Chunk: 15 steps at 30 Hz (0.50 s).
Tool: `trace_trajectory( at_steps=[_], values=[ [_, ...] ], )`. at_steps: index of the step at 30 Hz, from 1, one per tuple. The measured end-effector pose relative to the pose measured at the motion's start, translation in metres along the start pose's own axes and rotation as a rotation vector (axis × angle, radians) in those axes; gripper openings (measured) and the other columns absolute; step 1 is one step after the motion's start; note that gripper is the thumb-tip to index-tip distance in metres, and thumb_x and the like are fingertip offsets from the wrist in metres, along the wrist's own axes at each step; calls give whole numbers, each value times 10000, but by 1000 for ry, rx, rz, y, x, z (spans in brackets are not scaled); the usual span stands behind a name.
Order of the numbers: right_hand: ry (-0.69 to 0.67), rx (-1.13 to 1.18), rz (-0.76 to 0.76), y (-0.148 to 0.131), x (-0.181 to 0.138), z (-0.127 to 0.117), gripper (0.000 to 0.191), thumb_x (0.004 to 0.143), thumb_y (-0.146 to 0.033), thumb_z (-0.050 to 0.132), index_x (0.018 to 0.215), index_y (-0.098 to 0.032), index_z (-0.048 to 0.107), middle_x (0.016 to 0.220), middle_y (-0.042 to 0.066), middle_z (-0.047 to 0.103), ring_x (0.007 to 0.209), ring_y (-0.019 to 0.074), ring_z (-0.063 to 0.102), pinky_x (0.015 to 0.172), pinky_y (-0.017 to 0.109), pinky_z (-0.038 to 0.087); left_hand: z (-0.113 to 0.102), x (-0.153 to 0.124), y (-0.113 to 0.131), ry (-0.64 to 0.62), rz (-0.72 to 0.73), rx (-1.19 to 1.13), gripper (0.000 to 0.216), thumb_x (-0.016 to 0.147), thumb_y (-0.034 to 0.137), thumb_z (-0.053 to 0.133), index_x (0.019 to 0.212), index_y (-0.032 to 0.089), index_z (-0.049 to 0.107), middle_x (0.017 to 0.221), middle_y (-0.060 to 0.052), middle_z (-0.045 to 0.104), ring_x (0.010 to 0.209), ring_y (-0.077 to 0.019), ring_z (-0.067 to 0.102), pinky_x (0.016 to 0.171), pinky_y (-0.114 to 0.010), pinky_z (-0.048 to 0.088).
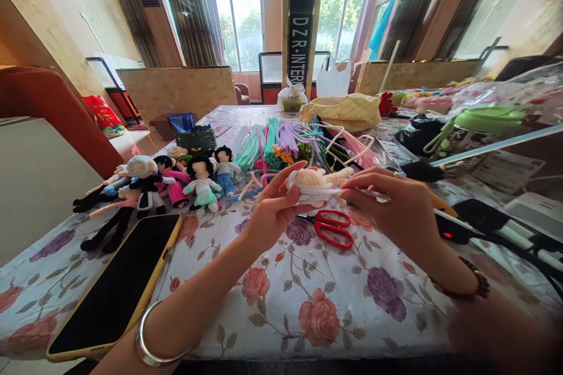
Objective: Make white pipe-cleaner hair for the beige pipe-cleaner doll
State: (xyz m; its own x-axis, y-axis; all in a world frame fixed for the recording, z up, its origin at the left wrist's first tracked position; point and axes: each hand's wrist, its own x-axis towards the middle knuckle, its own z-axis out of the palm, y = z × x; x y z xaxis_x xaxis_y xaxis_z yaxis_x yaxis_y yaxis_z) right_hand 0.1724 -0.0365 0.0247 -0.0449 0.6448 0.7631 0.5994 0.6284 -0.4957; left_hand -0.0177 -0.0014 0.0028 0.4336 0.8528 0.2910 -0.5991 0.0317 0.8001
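A small cream and white fuzzy doll (313, 180) is held up over the table between my two hands, lying on its side. My left hand (281, 193) grips its rounded, white-wrapped end with thumb and fingers. From the right, my right hand (385, 196) pinches a white strand, probably pipe cleaner, beside the doll; its fingertips partly hide the strand. Scissors with red handles (333, 228) lie on the tablecloth just below the doll. Behind my hands sits a pile of coloured pipe cleaners (281, 140) in green, purple, pink and white.
Several finished dolls (200, 184) stand and lie at the left, behind a phone in a yellow case (118, 281). A dark green basket (196, 139) and a yellow cloth pouch (341, 111) are farther back. On the right are a green-lidded container (488, 123), a glue gun-like black tip (422, 170) and cables.
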Motion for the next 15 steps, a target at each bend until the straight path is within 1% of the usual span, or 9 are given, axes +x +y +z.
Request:
trace_trajectory(
  at_steps=[3, 7, 9, 11, 15],
  values=[
    [-45, 61, 92, 0, 2, -1, 49, 728, -253, 722, 701, -232, 687, 763, -2, 706, 629, 119, 628, 527, 231, 490, 1, 0, 1, -11, -42, -28, 334, 812, 174, 583, 1134, 253, 633, 1168, -33, 646, 1047, -214, 622, 802, -304, 576],
    [-92, 106, 178, -3, 3, -2, 83, 715, -296, 727, 688, -223, 697, 758, 11, 711, 592, 116, 617, 525, 235, 496, 3, -2, 3, -21, -79, -66, 345, 808, 169, 575, 1143, 231, 626, 1151, -53, 653, 1002, -212, 644, 766, -283, 582],
    [-92, 98, 174, -3, 3, -3, 102, 713, -311, 727, 684, -218, 698, 740, 10, 707, 578, 113, 613, 518, 231, 496, 3, -2, 3, -17, -90, -77, 339, 813, 170, 566, 1143, 221, 623, 1141, -60, 656, 980, -205, 652, 764, -284, 583],
    [-80, 61, 133, -3, 3, -4, 102, 717, -306, 725, 681, -214, 698, 714, 3, 699, 570, 108, 611, 504, 218, 490, 2, -1, 3, -11, -105, -83, 341, 821, 180, 556, 1155, 215, 615, 1140, -65, 655, 970, -202, 655, 774, -292, 583],
    [-98, -35, 61, -4, 4, -6, 93, 737, -283, 707, 690, -203, 702, 666, -8, 692, 514, 89, 579, 463, 197, 462, 1, 0, 1, -7, -139, -82, 365, 832, 202, 545, 1195, 211, 585, 1149, -70, 647, 980, -211, 654, 837, -335, 569]
  ],
)
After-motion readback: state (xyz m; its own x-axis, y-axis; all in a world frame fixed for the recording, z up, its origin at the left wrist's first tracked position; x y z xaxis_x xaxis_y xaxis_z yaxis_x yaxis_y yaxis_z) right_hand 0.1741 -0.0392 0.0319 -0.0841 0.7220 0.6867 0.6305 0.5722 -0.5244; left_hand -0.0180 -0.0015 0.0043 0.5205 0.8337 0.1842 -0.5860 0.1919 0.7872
